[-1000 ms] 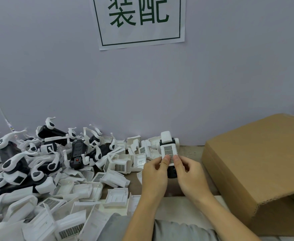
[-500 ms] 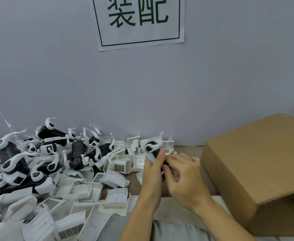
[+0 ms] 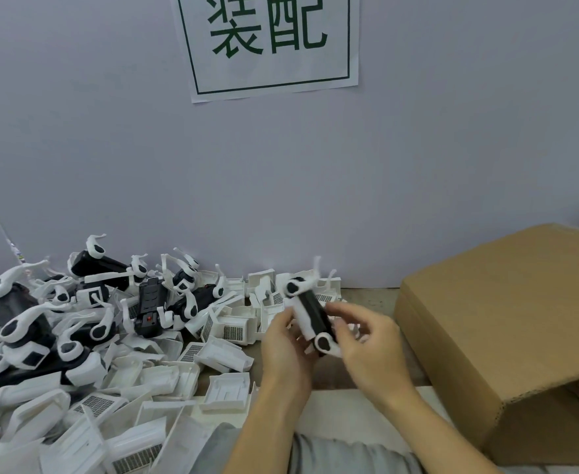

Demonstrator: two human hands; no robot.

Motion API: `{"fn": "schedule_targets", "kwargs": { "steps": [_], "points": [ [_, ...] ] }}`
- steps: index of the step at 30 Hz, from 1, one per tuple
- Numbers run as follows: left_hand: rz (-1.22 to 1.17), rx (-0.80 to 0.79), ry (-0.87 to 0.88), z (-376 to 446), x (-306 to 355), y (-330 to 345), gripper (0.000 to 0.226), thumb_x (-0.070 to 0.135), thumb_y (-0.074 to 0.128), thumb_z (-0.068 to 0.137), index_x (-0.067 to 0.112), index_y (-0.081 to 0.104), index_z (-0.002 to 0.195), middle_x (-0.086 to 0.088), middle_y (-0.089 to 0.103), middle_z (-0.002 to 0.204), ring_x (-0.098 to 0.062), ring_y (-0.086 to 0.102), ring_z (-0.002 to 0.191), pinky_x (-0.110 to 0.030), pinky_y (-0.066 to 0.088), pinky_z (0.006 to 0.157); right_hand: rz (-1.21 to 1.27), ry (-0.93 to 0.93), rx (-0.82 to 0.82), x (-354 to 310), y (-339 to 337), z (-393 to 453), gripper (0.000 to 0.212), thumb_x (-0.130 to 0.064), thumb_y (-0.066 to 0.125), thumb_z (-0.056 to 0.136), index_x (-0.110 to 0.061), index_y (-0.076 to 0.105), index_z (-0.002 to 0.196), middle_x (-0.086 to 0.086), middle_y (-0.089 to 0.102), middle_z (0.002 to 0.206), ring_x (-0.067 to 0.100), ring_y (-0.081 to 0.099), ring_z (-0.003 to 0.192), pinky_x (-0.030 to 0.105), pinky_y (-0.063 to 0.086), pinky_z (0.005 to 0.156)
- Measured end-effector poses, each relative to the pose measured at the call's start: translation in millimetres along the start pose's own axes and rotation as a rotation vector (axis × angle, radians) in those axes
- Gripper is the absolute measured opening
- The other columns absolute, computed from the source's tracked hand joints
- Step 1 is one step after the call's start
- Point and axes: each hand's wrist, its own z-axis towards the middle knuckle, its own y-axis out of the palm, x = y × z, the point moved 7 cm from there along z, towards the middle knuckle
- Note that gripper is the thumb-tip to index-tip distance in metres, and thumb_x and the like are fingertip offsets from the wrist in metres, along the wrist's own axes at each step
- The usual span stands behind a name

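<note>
I hold a black-and-white toy body [image 3: 310, 311] above the table between both hands. It lies tilted, with a white arm piece at its far end and another at its near end. My left hand [image 3: 286, 340] grips its left side from below. My right hand [image 3: 363, 336] pinches the near end with thumb and fingers, the other fingers spread. Part of the body's underside is hidden by my palms.
A heap of assembled black-and-white bodies [image 3: 35, 323] fills the left. Loose white grille covers [image 3: 228, 357] lie in front of it and behind my hands. A large cardboard box [image 3: 507, 336] stands at the right. A paper sign [image 3: 267, 42] hangs on the grey wall.
A second ago both thumbs pressed a white grille cover onto the upright body. The hands then turned the body over; it now lies tilted with its black side up.
</note>
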Motion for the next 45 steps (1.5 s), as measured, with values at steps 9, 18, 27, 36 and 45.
{"fn": "schedule_targets", "kwargs": {
  "steps": [9, 18, 27, 36, 45],
  "points": [
    [0.448, 0.139, 0.377, -7, 25, -4, 0.035, 0.030, 0.086, 0.076, 0.022, 0.061, 0.098, 0.001, 0.071, 0.090, -0.013, 0.071, 0.080, -0.014, 0.049, 0.055, -0.043, 0.045, -0.213, 4, 11, -3, 0.015, -0.032, 0.058, 0.097, -0.043, 0.069, 0.100, -0.019, 0.073, 0.096, 0.003, 0.067, 0.089, 0.020, 0.052, 0.075],
    [0.335, 0.092, 0.214, -7, 15, 0, 0.021, 0.022, 0.078, 0.087, 0.008, 0.067, 0.096, -0.015, 0.077, 0.092, -0.028, 0.074, 0.082, -0.046, 0.057, 0.073, 0.256, 0.320, -0.200, 25, 12, -2, 0.020, -0.019, 0.054, 0.102, -0.030, 0.064, 0.115, -0.016, 0.075, 0.096, -0.002, 0.070, 0.089, 0.012, 0.051, 0.066],
    [0.127, 0.088, 0.043, -9, 5, -4, 0.024, 0.009, 0.080, 0.081, -0.006, 0.068, 0.096, -0.024, 0.070, 0.089, -0.030, 0.060, 0.078, -0.033, 0.049, 0.063, -0.627, 0.081, -0.312, 9, 14, -2, 0.058, -0.057, 0.043, 0.091, -0.027, 0.042, 0.141, -0.006, 0.052, 0.122, 0.020, 0.052, 0.116, 0.042, 0.046, 0.099],
    [-0.002, 0.107, 0.149, -8, 19, -6, 0.011, 0.012, 0.062, 0.096, 0.003, 0.065, 0.090, -0.021, 0.072, 0.079, -0.028, 0.072, 0.071, -0.031, 0.056, 0.053, -0.037, 0.589, -0.011, 19, -35, 11, 0.029, -0.029, 0.052, 0.089, -0.005, 0.059, 0.074, 0.004, 0.056, 0.067, 0.013, 0.053, 0.054, 0.032, 0.058, 0.056],
    [0.376, 0.047, 0.194, -12, 7, 5, 0.016, 0.007, 0.055, 0.097, 0.003, 0.066, 0.085, -0.014, 0.068, 0.068, -0.018, 0.059, 0.052, -0.029, 0.039, 0.052, 1.061, 0.482, 0.367, -29, -144, 99, 0.033, -0.024, 0.033, 0.101, -0.010, 0.059, 0.115, 0.015, 0.059, 0.102, 0.029, 0.057, 0.082, 0.032, 0.056, 0.062]
  ]
}}
